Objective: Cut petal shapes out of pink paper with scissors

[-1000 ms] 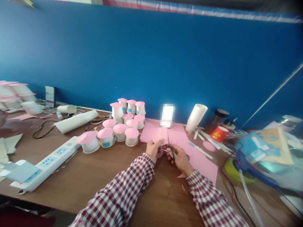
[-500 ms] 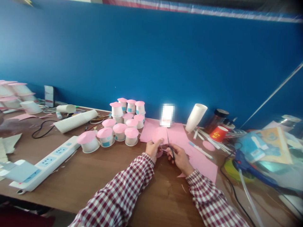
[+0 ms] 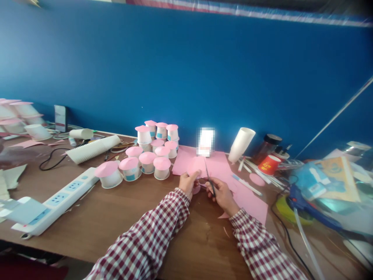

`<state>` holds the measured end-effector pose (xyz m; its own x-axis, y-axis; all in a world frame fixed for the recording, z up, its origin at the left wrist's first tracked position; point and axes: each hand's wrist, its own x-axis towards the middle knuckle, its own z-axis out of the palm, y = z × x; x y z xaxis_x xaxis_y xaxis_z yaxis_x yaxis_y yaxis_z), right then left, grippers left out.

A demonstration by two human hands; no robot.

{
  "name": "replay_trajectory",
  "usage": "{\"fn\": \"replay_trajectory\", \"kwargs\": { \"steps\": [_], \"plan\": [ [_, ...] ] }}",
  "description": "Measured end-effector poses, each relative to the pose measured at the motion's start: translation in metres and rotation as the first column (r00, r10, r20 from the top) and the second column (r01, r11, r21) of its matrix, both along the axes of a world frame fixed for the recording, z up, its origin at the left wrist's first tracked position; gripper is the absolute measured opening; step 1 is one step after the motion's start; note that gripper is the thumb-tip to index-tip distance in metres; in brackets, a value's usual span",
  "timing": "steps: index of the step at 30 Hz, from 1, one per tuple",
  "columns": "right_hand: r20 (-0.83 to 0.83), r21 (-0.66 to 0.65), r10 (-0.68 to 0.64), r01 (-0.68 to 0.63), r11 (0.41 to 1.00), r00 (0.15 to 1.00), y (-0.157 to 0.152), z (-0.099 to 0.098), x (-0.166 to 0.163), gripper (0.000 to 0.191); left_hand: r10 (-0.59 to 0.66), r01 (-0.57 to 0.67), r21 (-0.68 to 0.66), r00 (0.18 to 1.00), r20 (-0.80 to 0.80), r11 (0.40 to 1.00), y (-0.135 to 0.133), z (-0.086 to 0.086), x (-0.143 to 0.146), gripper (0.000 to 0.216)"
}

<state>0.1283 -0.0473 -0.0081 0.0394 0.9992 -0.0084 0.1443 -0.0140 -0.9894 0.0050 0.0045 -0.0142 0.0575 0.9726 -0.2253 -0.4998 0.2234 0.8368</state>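
Note:
My left hand (image 3: 189, 184) is closed with thumb and fingers pinching a round pink paper piece (image 3: 194, 165). Wrapped about the handles of a pair of scissors (image 3: 211, 182), my right hand (image 3: 223, 196) sits just to the right of it. The scissor blades point away from me, at the right side of the held paper; whether they touch it I cannot tell. Under and behind both hands lie pink paper sheets (image 3: 223, 163). To the left stand several paper cups with pink paper tops (image 3: 162, 163), some of them stacked.
At the left lie a white power strip (image 3: 72, 186) and a stack of white cups (image 3: 93, 149). Beyond the sheets is a blurred-out phone (image 3: 206, 142), beside an upright cup stack (image 3: 241, 144). To the right are a marker (image 3: 247, 185), a red cup (image 3: 269, 165) and a blue glue gun (image 3: 314, 212).
The scissors and my right hand have shifted very slightly. My left hand keeps its hold on the pink paper, and the things on the table stay where they were.

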Motion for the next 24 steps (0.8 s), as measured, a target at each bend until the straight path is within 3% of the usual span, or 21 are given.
{"fn": "replay_trajectory", "kwargs": {
  "steps": [12, 24],
  "plan": [
    [-0.007, -0.012, 0.003, -0.003, 1.000, 1.000, -0.0009, 0.0019, 0.0005, 0.042, 0.009, -0.008, -0.017, 1.000, 0.028, 1.000, -0.0001, 0.0028, 0.0000, 0.035],
    [0.010, 0.012, 0.029, -0.029, 0.999, 1.000, -0.0001, -0.0036, 0.0016, 0.041, -0.005, 0.005, 0.012, 0.999, -0.043, 1.000, -0.0008, 0.0005, -0.0008, 0.036]
  ]
}}
